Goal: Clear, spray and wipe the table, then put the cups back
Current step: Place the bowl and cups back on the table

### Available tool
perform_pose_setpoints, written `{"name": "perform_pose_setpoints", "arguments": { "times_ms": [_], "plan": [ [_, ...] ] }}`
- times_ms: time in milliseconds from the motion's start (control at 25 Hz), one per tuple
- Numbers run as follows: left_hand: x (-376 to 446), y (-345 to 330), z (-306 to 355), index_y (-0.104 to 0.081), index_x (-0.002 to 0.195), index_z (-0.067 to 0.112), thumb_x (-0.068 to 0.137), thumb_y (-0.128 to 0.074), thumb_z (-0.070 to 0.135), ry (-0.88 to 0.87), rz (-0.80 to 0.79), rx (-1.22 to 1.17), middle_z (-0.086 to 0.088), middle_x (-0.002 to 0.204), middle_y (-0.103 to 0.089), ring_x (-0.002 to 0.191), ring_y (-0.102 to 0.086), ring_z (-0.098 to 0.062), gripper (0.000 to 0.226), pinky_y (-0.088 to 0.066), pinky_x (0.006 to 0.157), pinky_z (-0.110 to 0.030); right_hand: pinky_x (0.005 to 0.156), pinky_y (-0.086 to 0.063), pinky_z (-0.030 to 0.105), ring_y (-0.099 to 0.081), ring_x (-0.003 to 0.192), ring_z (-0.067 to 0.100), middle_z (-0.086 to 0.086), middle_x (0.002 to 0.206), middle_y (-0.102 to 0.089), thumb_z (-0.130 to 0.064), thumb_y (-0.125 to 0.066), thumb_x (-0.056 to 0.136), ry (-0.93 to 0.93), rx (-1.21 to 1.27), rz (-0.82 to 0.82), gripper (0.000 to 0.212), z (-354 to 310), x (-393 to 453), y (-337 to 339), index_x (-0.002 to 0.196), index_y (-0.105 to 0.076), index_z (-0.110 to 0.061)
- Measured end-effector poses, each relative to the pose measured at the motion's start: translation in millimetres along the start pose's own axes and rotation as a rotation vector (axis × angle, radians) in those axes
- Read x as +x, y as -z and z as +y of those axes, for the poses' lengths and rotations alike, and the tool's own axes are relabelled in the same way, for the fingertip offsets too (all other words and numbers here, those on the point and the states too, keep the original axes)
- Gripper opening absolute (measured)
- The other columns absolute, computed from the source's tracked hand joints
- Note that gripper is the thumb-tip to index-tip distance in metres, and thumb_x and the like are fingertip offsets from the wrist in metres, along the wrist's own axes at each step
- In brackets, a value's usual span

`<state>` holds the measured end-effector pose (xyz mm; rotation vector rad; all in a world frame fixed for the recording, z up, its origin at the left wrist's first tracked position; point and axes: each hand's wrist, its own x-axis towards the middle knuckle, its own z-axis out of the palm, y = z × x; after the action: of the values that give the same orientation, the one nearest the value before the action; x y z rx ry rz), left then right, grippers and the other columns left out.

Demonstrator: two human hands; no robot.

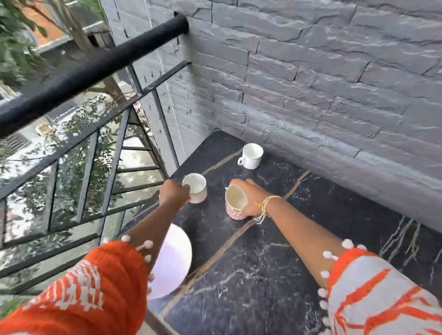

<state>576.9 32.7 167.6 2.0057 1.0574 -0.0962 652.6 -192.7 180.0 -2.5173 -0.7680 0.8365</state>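
**Both hands on cups, black marble tabletop**

Left hand (174, 192) closed on pale cup (195, 188) near railing-side edge of tabletop (257, 267). Right hand (251, 199) wrapped around red-patterned cup (235, 203), tilted slightly, base touching surface. White mug (251, 156) standing upright, untouched, in far corner beside grey stone wall (324, 74). Pale round plate (171, 260) partly hidden under left forearm. Black railing (84, 79) to left.

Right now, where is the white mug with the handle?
In the head view, the white mug stands untouched at the table's far end by the grey stone wall, beyond the two cups in the person's hands.
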Motion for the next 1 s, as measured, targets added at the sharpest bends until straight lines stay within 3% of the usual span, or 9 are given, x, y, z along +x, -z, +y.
{"name": "perform_pose_setpoints", "arguments": {
  "times_ms": [160, 320, 400, 560, 640, 720, 880, 1000],
  "plan": [
    [35.0, -8.3, 20.2, -0.071, 0.068, 0.008, 0.081, -0.056, 0.018, 0.014, 0.025, -0.043, -0.015, 0.07, -0.074, 0.066, -0.072, -0.026, 0.022, -0.061, 0.066, -0.042, 0.093, -0.036, 0.03, -0.047, 0.112, 0.028, 0.005, 0.127, -0.031, -0.012, -0.072, 0.073, -0.017, 0.008, -0.035, 0.079, -0.9, 35.1, 21.6, 0.136, -0.034, -0.038],
    [61.6, -17.6, 39.9, -0.062, 0.061, 0.012, 0.082, -0.055, 0.016, 0.033, -0.006, -0.082, -0.014, 0.072, -0.074, 0.067, -0.073, -0.028, 0.022, -0.062, 0.064, -0.044, 0.095, -0.039, 0.033, -0.044, 0.113, 0.029, 0.004, 0.134, -0.024, -0.011, -0.071, 0.072, 0.001, -0.035, -0.045, 0.08, -2.5, 56.6, 30.1, 0.136, -0.034, -0.042],
    [70.3, -22.3, 46.3, -0.06, 0.06, 0.013, 0.083, -0.055, 0.015, 0.043, -0.009, -0.117, -0.016, 0.074, -0.074, 0.068, -0.073, -0.029, 0.023, -0.061, 0.065, -0.045, 0.101, -0.042, 0.04, -0.043, 0.124, 0.033, 0.003, 0.139, -0.019, -0.014, -0.07, 0.072, -0.01, -0.028, -0.021, 0.086, -1.7, 60.1, 28.5, 0.138, -0.028, -0.049],
    [85.8, -32.9, 54.4, -0.065, 0.065, 0.007, 0.081, -0.056, 0.017, 0.061, 0.01, -0.161, -0.018, 0.074, -0.073, 0.069, -0.072, -0.032, 0.021, -0.061, 0.065, -0.046, 0.11, -0.035, 0.043, -0.035, 0.134, 0.028, -0.001, 0.145, -0.015, -0.031, -0.079, 0.07, -0.11, 0.32, 0.204, 0.105, 0.8, 53.4, -0.4, 0.145, -0.007, -0.046],
    [98.4, -40.9, 58.5, -0.071, 0.075, 0.002, 0.079, -0.057, 0.02, 0.062, 0.03, -0.164, -0.018, 0.076, -0.073, 0.074, -0.072, -0.032, 0.024, -0.06, 0.07, -0.044, 0.11, -0.033, 0.039, -0.034, 0.131, 0.021, 0.001, 0.142, -0.022, -0.03, -0.085, 0.063, -0.195, 0.541, 0.383, 0.112, -1.3, 50.4, -17.9, 0.146, -0.01, -0.039],
    [112.5, -52.5, 62.4, -0.07, 0.072, 0.006, 0.075, -0.059, 0.024, 0.084, 0.021, -0.197, -0.016, 0.075, -0.074, 0.075, -0.072, -0.031, 0.021, -0.06, 0.072, -0.044, 0.108, -0.037, 0.039, -0.037, 0.127, 0.019, 0.0, 0.139, -0.031, -0.031, -0.091, 0.052, -0.249, 0.625, 0.505, 0.115, -3.6, 51.5, -28.2, 0.141, -0.019, -0.033],
    [130.6, -68.9, 77.3, -0.059, 0.061, 0.015, 0.07, -0.063, 0.028, 0.121, 0.002, -0.263, -0.014, 0.072, -0.073, 0.071, -0.072, -0.03, 0.017, -0.061, 0.072, -0.045, 0.092, -0.05, 0.039, -0.047, 0.108, 0.013, -0.005, 0.121, -0.044, -0.039, -0.091, 0.047, -0.268, 0.596, 0.637, 0.091, -4.8, 57.4, -36.0, 0.119, -0.037, -0.027],
    [132.7, -68.7, 100.4, -0.067, 0.081, 0.008, 0.083, -0.062, 0.024, 0.126, -0.01, -0.299, -0.013, 0.076, -0.074, 0.061, -0.072, -0.028, 0.017, -0.062, 0.07, -0.042, 0.088, -0.052, 0.033, -0.049, 0.104, 0.009, -0.006, 0.117, -0.046, -0.038, -0.089, 0.051, -0.2, 0.576, 0.667, 0.08, -2.6, 65.1, -36.3, 0.115, -0.042, -0.031]
  ]
}}
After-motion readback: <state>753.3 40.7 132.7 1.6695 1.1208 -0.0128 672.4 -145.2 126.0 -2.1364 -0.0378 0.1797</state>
